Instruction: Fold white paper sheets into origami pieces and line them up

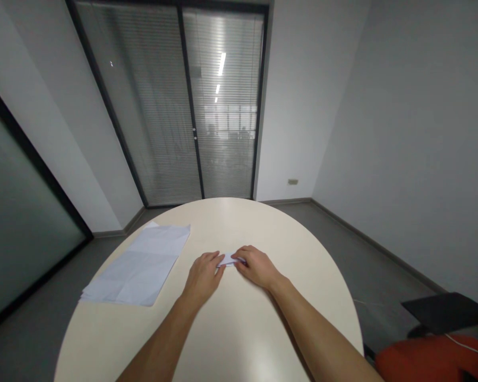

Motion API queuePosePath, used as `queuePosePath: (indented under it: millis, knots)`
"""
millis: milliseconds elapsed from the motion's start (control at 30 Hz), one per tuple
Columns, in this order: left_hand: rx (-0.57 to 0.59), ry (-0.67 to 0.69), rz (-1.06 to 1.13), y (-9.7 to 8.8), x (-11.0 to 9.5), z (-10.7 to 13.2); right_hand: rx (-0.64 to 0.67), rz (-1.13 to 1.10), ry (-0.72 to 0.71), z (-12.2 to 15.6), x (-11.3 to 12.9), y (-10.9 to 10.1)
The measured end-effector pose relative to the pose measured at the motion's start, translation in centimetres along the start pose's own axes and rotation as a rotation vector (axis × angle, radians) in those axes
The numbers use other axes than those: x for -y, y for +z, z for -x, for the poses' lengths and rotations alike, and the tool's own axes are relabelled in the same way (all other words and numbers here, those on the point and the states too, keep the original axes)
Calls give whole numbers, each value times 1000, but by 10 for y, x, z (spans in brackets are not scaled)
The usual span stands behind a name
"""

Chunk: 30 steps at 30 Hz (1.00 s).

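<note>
Folded paper (228, 259), small and white, lies mostly hidden under two hands near the middle of a round cream table (239, 339). A stack of white sheets (139, 268) rests well apart on the left. An orange chair (434, 358) is cut off at bottom right. The left hand (202, 278) presses flat, fingers released. The right hand (257, 267) curls over the paper, and whether it pinches cannot be told.

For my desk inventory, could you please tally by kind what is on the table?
Paper stack: 1
Folded paper: 1
Hands (left hand, right hand): 2
Total: 4
</note>
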<state>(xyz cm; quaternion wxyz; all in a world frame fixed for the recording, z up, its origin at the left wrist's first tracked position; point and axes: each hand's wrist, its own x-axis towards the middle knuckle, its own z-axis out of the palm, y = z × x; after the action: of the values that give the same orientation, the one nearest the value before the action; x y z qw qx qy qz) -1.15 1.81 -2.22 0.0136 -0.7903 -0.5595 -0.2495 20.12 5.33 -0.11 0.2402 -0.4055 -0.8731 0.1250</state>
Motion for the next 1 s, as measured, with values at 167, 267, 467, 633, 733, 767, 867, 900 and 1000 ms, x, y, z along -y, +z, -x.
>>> queuePosePath:
  millis: [167,267,467,633,733,767,867,900,1000]
  knots:
    - [30,-22,-22,-2,-2,-1,-21,-5,-14,2,-4,0]
    - [32,-32,-19,-2,-1,-1,-27,-1,-57,1,-6,2]
    - [-24,-41,8,-1,0,-2,-29,70,12,3,-6,2]
    - [-75,20,36,-5,-3,-3,-34,50,2,3,-1,-2]
    - [-104,29,33,-7,-3,-4,-53,57,40,2,-2,-7]
    - [-116,24,31,-8,-3,-4,-60,63,65,2,-3,-9]
    - [-147,9,27,-9,-1,-4,-46,24,123,2,-8,-16]
    - [-156,6,27,-10,0,-4,-26,-9,128,2,-9,-18]
    - [-178,-1,28,-11,1,-4,4,-74,107,3,-12,-23]
